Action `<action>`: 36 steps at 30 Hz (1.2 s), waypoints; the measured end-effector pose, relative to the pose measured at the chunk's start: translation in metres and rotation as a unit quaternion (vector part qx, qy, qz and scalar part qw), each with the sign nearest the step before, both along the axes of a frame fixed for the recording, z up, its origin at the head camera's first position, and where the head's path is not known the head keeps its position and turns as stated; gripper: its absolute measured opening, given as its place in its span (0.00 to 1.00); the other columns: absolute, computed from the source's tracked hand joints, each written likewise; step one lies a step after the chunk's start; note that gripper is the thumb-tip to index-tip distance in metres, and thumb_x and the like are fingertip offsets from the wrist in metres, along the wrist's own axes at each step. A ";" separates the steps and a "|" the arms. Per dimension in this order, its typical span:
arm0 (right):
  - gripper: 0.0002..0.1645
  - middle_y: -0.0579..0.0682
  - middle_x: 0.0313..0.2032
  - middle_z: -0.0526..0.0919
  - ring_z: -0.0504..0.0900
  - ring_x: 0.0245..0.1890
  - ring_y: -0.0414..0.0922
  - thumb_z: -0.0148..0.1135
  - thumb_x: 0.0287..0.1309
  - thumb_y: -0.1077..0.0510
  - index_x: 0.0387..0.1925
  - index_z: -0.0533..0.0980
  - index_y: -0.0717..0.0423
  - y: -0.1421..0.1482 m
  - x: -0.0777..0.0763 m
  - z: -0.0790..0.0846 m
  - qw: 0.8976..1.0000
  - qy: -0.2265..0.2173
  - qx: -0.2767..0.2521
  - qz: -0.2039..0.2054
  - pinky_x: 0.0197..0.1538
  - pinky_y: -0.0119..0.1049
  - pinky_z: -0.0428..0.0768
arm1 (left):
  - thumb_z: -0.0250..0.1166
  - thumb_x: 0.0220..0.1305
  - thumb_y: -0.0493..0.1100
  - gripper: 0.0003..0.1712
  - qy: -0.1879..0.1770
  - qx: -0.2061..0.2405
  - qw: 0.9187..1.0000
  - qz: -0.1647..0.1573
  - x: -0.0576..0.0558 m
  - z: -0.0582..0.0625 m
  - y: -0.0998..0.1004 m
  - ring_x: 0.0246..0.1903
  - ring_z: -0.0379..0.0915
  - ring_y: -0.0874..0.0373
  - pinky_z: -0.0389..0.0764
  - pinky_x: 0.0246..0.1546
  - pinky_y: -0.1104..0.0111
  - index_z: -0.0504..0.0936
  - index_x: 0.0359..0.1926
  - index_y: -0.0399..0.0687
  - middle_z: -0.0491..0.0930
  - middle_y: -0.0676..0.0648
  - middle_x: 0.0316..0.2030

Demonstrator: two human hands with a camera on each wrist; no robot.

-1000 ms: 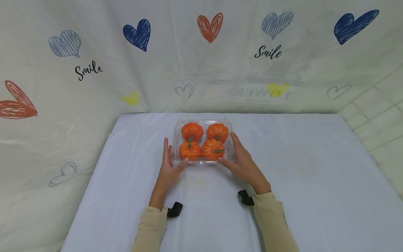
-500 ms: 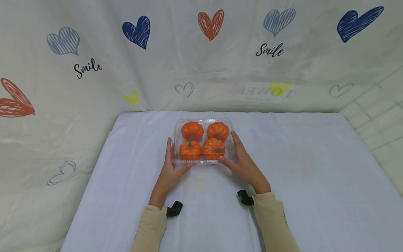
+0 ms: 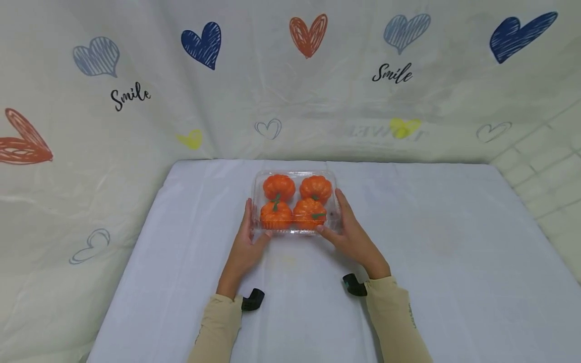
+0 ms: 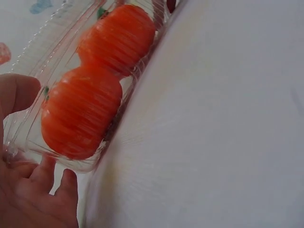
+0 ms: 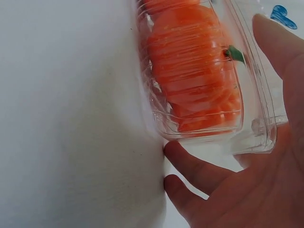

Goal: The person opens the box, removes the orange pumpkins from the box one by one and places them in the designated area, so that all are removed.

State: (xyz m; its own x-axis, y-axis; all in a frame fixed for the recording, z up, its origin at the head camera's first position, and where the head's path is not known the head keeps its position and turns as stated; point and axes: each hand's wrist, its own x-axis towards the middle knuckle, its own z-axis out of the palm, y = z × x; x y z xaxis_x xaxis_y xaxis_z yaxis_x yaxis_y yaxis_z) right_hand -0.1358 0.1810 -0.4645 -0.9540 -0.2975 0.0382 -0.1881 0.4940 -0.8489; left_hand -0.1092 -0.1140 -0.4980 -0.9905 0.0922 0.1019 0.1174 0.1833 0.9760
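On white cloth [image 3: 454, 252], left hand [image 3: 246, 248] and right hand [image 3: 353, 239] — both unclenched — touch one clear box [image 3: 295, 232] (four pumpkins [image 3: 276, 218] inside).

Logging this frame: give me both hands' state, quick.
Left hand: open, at the left end of the clear container.
Right hand: open, at its right end.
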 end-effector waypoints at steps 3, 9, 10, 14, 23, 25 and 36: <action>0.70 0.53 0.86 0.38 0.42 0.84 0.58 0.75 0.67 0.45 0.88 0.32 0.44 0.001 0.001 0.000 1.000 -0.010 -0.002 -0.008 0.79 0.67 0.52 | 0.63 0.77 0.41 0.53 0.020 -0.041 0.999 0.001 0.000 -0.001 -0.001 0.83 0.42 0.57 0.49 0.81 0.48 0.39 0.88 0.58 0.43 0.56 0.85; 0.77 0.53 0.86 0.40 0.46 0.83 0.59 0.80 0.59 0.43 0.87 0.31 0.36 0.000 0.003 0.000 0.999 -0.033 -0.007 -0.023 0.77 0.70 0.54 | 0.56 0.81 0.41 0.45 0.057 -0.091 0.994 0.008 0.001 -0.002 -0.003 0.82 0.46 0.60 0.49 0.81 0.57 0.43 0.88 0.56 0.49 0.54 0.84; 0.78 0.52 0.86 0.39 0.46 0.83 0.59 0.81 0.58 0.42 0.87 0.31 0.35 -0.001 0.003 0.000 0.999 -0.037 -0.007 -0.026 0.77 0.71 0.54 | 0.56 0.81 0.40 0.44 0.061 -0.093 0.994 0.009 0.001 -0.002 -0.003 0.82 0.46 0.60 0.49 0.81 0.57 0.43 0.88 0.55 0.50 0.54 0.84; 0.81 0.52 0.86 0.39 0.45 0.83 0.59 0.84 0.55 0.42 0.87 0.30 0.34 -0.003 0.002 -0.002 0.999 -0.039 -0.009 -0.036 0.76 0.72 0.53 | 0.55 0.83 0.42 0.43 0.074 -0.114 0.991 0.018 0.002 0.000 -0.004 0.82 0.47 0.58 0.51 0.81 0.56 0.44 0.88 0.54 0.50 0.53 0.84; 0.79 0.49 0.86 0.36 0.42 0.84 0.57 0.83 0.55 0.47 0.87 0.32 0.35 -0.013 0.005 -0.008 0.997 -0.021 -0.040 -0.058 0.77 0.72 0.51 | 0.54 0.81 0.34 0.35 0.136 -0.156 0.975 0.080 0.005 -0.001 -0.003 0.78 0.60 0.51 0.62 0.77 0.54 0.58 0.84 0.39 0.64 0.44 0.79; 0.79 0.49 0.86 0.36 0.41 0.84 0.57 0.83 0.55 0.48 0.87 0.33 0.35 -0.014 0.006 -0.010 0.997 -0.019 -0.048 -0.064 0.77 0.72 0.52 | 0.55 0.80 0.33 0.35 0.144 -0.154 0.974 0.087 0.005 -0.001 -0.002 0.77 0.61 0.50 0.62 0.77 0.54 0.58 0.83 0.37 0.65 0.43 0.78; 0.70 0.46 0.86 0.34 0.41 0.84 0.58 0.74 0.67 0.54 0.87 0.32 0.32 -0.013 0.009 -0.015 0.991 -0.047 -0.107 -0.059 0.77 0.73 0.50 | 0.58 0.82 0.36 0.36 0.138 -0.151 0.976 0.081 0.005 0.003 0.000 0.78 0.59 0.51 0.61 0.77 0.55 0.57 0.84 0.37 0.63 0.42 0.80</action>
